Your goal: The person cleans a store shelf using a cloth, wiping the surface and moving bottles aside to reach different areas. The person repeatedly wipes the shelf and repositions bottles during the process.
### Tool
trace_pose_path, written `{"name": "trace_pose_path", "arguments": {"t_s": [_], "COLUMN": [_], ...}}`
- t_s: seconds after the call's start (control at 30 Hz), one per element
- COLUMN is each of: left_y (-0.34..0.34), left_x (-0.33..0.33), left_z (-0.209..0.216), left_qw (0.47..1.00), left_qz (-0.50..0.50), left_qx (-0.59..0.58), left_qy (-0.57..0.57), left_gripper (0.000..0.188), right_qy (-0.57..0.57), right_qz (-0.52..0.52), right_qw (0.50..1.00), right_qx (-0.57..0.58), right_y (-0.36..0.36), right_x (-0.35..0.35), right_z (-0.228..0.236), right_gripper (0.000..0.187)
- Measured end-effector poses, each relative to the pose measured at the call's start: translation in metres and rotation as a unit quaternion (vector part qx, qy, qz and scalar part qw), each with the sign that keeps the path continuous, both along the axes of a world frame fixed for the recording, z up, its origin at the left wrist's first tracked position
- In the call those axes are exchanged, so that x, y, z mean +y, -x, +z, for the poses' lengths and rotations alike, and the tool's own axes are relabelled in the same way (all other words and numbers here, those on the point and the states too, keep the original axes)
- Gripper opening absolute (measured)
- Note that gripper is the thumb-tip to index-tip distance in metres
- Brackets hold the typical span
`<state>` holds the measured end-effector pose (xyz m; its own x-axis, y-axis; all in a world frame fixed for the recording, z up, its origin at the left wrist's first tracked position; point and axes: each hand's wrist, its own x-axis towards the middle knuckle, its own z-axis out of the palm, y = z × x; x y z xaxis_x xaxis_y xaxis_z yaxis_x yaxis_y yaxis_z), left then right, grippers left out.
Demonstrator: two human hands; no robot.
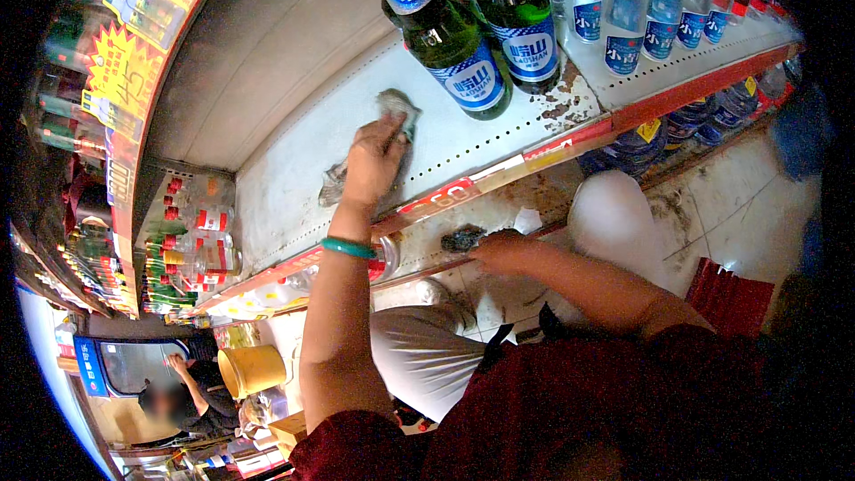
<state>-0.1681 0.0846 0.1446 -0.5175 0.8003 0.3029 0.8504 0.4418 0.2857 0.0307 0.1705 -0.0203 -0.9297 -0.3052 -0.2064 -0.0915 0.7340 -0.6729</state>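
My left hand (376, 158), with a teal bangle on its wrist, presses a greyish rag (398, 105) onto the white metal shelf (294, 187). Part of the rag sticks out on either side of the closed fingers. Lower down, in front of the shelf's edge, my right hand (500, 251) is closed at a dark, crumpled, cloth-like bundle (463, 238); its fingers are partly in shadow. To the right of the rag a green beer bottle (459, 62) with a blue and white label stands upright on the same shelf, with another green bottle (530, 40) beside it.
Clear bottles with blue labels (621, 31) line the shelf's right part, where rust marks the surface. Red-capped bottles (214, 218) fill a section at the left. Large bottles (681, 125) sit below. A yellow bucket (251, 370) and another person (209, 405) are at lower left.
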Motion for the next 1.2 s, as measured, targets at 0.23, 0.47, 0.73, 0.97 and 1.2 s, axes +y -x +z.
{"name": "trace_pose_path", "arguments": {"t_s": [0.23, 0.47, 0.73, 0.97, 1.2], "left_y": [0.003, -0.009, 0.003, -0.034, -0.053], "left_x": [-0.033, -0.004, 0.009, 0.032, 0.025], "left_z": [0.004, 0.0, 0.009, 0.009, 0.023], "left_qw": [0.998, 1.0, 0.993, 0.997, 0.989], "left_qz": [-0.024, -0.003, 0.111, -0.062, -0.097], "left_qx": [0.054, 0.017, 0.005, -0.031, -0.107], "left_qy": [0.027, 0.004, 0.045, 0.023, 0.038], "left_gripper": [0.03, 0.025, 0.029, 0.033, 0.037], "right_qy": [0.015, -0.047, -0.018, -0.022, -0.04], "right_qz": [-0.006, 0.019, 0.016, 0.032, 0.027], "right_qw": [0.999, 0.998, 0.999, 0.998, 0.999], "right_qx": [0.049, 0.023, 0.044, -0.048, -0.01], "right_y": [-0.006, -0.002, -0.01, -0.006, -0.007], "right_x": [0.007, 0.008, 0.006, 0.015, 0.012], "right_z": [0.021, 0.018, 0.03, 0.05, 0.051], "right_gripper": [0.028, 0.025, 0.027, 0.041, 0.024]}}
